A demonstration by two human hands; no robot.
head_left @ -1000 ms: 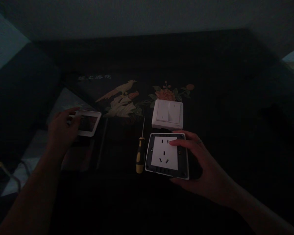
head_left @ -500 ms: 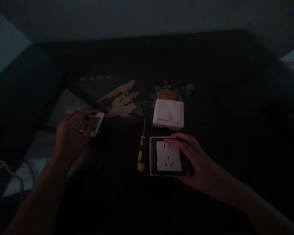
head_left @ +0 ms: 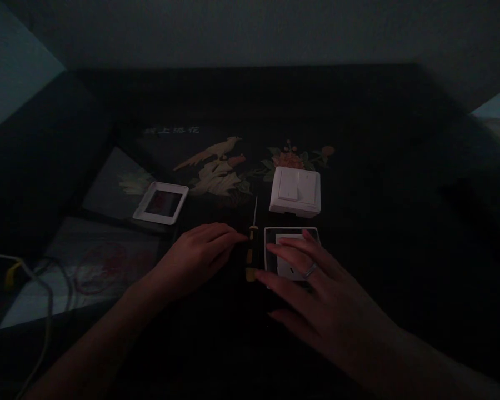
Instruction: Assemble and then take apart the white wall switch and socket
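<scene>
My left hand (head_left: pixel 206 250) rests low over the table, its fingers stretched toward a yellow-and-black screwdriver (head_left: pixel 252 255). The index fingertip is at the left side of the handle; whether it touches I cannot tell. My right hand (head_left: pixel 316 289), with a ring on one finger, is open and spread over a wall socket (head_left: pixel 289 272) in a white surface box, hiding much of it. One right fingertip is close to the handle's yellow end. The screwdriver lies with its shaft pointing away from me. Behind the socket sits a white two-rocker wall switch (head_left: pixel 295 190).
A white cover frame (head_left: pixel 154 218) lies on the left of the dark table. Floral and bird pictures (head_left: pixel 216 178) decorate the tabletop. At the left edge runs a pale cable (head_left: pixel 48 300) with a yellow piece on it. The room is dim.
My left hand has let go of the white cover frame, now flat on the table, and moved right to the screwdriver. My right hand has loosened from the socket's side and spread over it.
</scene>
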